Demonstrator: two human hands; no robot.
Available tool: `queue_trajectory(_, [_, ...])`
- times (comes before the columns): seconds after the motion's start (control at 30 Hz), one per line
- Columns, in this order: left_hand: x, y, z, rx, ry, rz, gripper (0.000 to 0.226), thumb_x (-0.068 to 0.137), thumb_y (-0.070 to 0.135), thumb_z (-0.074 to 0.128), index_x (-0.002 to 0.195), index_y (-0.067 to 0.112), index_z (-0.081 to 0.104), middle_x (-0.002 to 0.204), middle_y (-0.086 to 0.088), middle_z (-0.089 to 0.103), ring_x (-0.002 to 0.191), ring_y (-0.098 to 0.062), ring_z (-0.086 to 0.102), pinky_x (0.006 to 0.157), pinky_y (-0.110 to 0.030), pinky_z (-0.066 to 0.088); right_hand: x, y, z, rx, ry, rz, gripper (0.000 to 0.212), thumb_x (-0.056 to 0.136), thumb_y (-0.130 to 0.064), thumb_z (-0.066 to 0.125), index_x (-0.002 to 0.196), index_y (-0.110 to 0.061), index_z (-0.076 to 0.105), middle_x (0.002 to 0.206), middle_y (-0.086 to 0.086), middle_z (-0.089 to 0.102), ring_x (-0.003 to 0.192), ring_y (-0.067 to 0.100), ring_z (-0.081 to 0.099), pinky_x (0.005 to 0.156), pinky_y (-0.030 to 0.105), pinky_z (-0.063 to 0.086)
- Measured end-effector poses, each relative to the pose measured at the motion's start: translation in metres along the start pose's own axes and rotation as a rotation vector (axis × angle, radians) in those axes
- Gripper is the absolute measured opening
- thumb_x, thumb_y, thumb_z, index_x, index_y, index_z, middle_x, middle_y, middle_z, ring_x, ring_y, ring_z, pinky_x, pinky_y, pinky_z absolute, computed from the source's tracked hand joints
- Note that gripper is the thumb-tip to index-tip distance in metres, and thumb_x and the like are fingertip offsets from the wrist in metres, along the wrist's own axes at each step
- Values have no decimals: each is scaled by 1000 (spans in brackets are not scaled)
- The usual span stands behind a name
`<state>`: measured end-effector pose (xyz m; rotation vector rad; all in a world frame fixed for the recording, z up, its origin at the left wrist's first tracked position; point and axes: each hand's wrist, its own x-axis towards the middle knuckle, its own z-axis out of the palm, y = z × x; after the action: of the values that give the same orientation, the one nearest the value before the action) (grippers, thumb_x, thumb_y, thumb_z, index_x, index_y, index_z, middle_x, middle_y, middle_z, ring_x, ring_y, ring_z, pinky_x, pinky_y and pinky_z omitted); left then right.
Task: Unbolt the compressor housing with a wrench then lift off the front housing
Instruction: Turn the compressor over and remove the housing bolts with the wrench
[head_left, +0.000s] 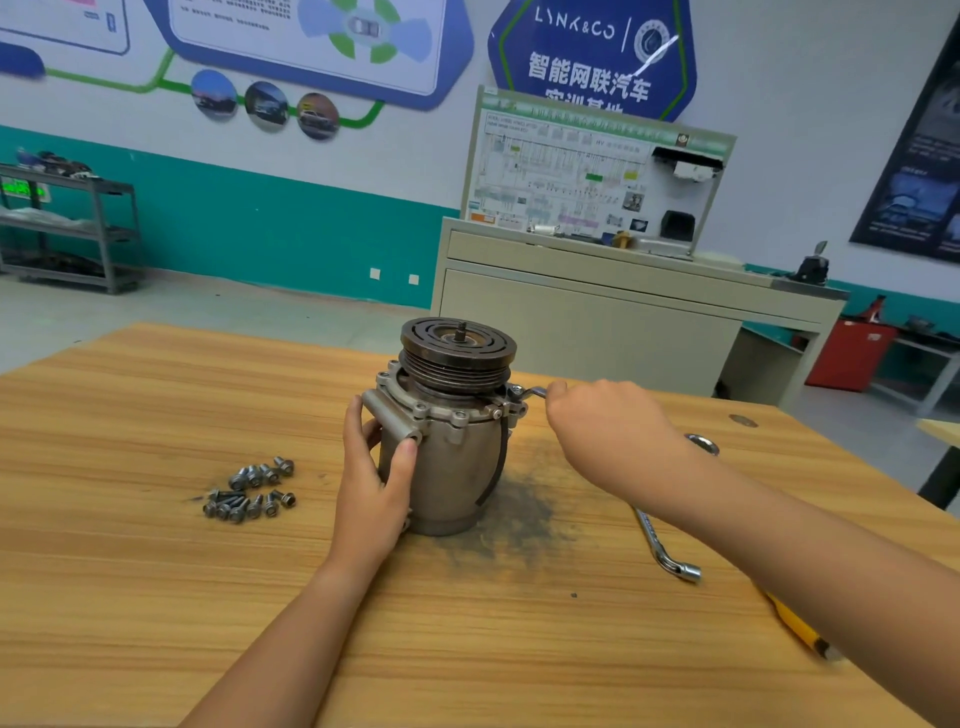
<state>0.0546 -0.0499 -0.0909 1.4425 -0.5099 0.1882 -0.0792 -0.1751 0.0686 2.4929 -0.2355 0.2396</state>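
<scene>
The compressor (447, 467) stands upright in the middle of the desk (156, 415). The left hand (374, 483) clasps its left side. The right hand (608, 431), just to its right, grips a wrench (531, 393) that reaches its upper right rim. Loose bolts (252, 491) lie to the left.

One camera sits on the person's head. It looks forward and down over the table (156, 441). The compressor (452, 467) is close, in the middle. The left hand (371, 483) and the right hand (608, 431), with its wrench (535, 392), reach in from below. The wall (805, 130) is far back, up top. The view is wide and takes in much of the room.
</scene>
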Motion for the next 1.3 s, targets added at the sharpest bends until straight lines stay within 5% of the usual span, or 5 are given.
queue_trajectory(0.4, [-1,5,1,-23,0,-10,77,77,58,43,145,43,9,131,21,38,122,-4,43,83,-16,36,39,35,19,-129,-115,-89,22,91,2,42,109,-4,53,66,1,42,59,18,47,50,25,37])
queue_trajectory(0.67, [0,6,-1,27,-1,12,85,72,68,41,146,42,7,135,21,36,124,-6,41,89,-25,36,85,18,62,195,504,-132,35,55,16,76,88,11,66,81,24,69,73,30,69,81,49,51])
queue_trajectory(0.77, [0,7,0,47,-2,13,80,77,60,41,146,40,7,133,20,37,122,-5,42,88,-24,35,84,16,70,345,444,-53,32,81,10,55,113,8,59,104,25,65,97,33,64,98,43,40])
queue_trajectory(0.97, [-2,9,0,43,4,0,79,78,56,41,147,38,7,131,20,37,120,-5,41,90,-25,33,38,25,71,735,414,297,26,100,-21,33,111,-5,50,64,1,51,54,19,49,46,29,27])
queue_trajectory(1.3, [-3,9,-1,-5,1,-25,64,78,55,43,132,58,8,130,24,38,120,-1,41,86,-16,34,1,16,46,292,67,132,22,97,-16,33,113,-14,47,64,-2,39,60,23,41,44,29,23])
